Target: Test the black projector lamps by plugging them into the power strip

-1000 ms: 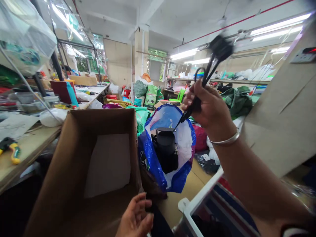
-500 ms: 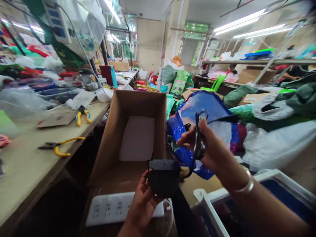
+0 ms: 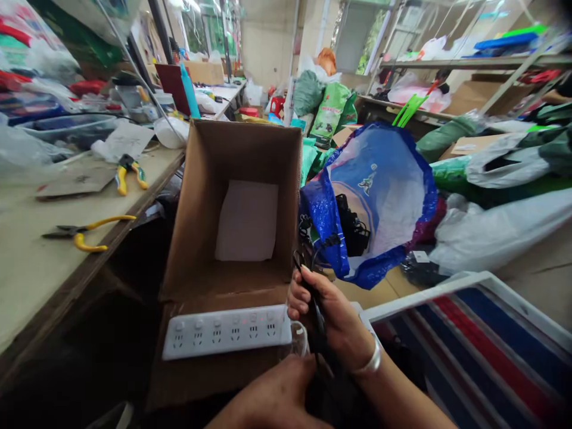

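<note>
Nothing legible. Green bag [image 3: 333,110] at 1 o'clock: print, too blurred. Blue bag [image 3: 393,179] at 2 o'clock: pale emblem [image 3: 367,183], maybe lettering. Paper [image 3: 129,138] at 10: unreadable marks.

Both hands uncovered. Right hand [image 3: 324,304]: one silvery bangle [image 3: 376,356] round the wrist, a plain narrow band, rounded, catching light along its outer curve; forearm [image 3: 402,393] bare above it. Left hand [image 3: 281,390] bare to the wrist. Clothing lower down lost in shadow, colour unreadable.
</note>
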Demonstrator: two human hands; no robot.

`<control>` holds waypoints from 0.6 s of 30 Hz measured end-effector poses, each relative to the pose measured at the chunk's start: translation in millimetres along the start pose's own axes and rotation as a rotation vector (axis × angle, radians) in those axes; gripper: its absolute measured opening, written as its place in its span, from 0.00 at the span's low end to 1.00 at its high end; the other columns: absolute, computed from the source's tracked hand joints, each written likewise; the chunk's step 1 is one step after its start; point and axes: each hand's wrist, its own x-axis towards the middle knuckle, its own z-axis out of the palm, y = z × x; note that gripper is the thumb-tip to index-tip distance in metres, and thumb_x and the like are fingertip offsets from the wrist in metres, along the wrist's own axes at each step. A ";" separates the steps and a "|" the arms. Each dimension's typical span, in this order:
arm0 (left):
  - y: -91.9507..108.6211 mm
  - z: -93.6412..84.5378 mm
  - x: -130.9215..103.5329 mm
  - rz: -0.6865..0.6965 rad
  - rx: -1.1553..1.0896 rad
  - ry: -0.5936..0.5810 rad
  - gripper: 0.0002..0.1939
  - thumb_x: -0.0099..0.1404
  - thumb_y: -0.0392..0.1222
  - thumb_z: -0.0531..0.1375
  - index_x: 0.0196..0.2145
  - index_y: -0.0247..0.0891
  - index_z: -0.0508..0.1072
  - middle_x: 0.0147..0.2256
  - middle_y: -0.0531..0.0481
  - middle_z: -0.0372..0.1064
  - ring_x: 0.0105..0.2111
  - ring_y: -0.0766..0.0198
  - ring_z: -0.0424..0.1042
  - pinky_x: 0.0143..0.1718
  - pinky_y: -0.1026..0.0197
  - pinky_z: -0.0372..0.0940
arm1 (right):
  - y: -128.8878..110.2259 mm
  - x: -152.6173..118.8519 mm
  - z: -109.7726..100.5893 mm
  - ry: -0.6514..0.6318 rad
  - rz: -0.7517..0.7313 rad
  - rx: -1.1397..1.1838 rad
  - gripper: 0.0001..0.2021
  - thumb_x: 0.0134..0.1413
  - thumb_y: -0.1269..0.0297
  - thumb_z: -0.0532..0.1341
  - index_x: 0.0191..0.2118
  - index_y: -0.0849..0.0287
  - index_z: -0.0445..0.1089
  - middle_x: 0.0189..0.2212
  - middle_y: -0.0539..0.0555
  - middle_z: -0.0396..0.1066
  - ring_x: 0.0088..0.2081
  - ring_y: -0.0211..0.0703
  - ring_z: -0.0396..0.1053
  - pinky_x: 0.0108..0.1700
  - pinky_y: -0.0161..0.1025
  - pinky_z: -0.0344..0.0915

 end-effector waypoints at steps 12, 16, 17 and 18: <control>-15.5 -1.4 -39.7 -0.197 -0.807 0.384 0.19 0.52 0.36 0.62 0.43 0.41 0.75 0.34 0.49 0.75 0.36 0.56 0.72 0.38 0.59 0.64 | -82.1 -5.2 -72.6 0.090 -0.525 0.092 0.06 0.62 0.66 0.55 0.40 0.60 0.67 0.20 0.44 0.60 0.16 0.26 0.55 0.16 0.23 0.59; -25.3 2.2 -48.9 -0.056 -1.073 0.361 0.20 0.51 0.46 0.65 0.41 0.33 0.75 0.30 0.45 0.74 0.30 0.58 0.73 0.32 0.61 0.64 | -89.7 -22.1 -62.8 0.145 -0.572 0.095 0.06 0.61 0.67 0.55 0.35 0.60 0.67 0.16 0.41 0.56 0.13 0.25 0.52 0.13 0.22 0.56; -24.4 1.6 -49.4 -0.049 -1.048 0.390 0.20 0.53 0.46 0.64 0.41 0.33 0.75 0.29 0.45 0.73 0.29 0.59 0.72 0.30 0.62 0.63 | -88.8 -24.3 -59.2 0.147 -0.581 0.074 0.04 0.59 0.67 0.57 0.34 0.60 0.67 0.16 0.41 0.55 0.12 0.25 0.52 0.13 0.22 0.55; -22.8 -0.1 -49.9 -0.073 -0.998 0.455 0.18 0.54 0.46 0.63 0.41 0.34 0.75 0.29 0.46 0.73 0.29 0.60 0.72 0.30 0.63 0.63 | -87.7 -25.9 -56.0 0.143 -0.591 0.050 0.03 0.57 0.67 0.60 0.34 0.60 0.68 0.15 0.40 0.55 0.12 0.24 0.52 0.13 0.22 0.55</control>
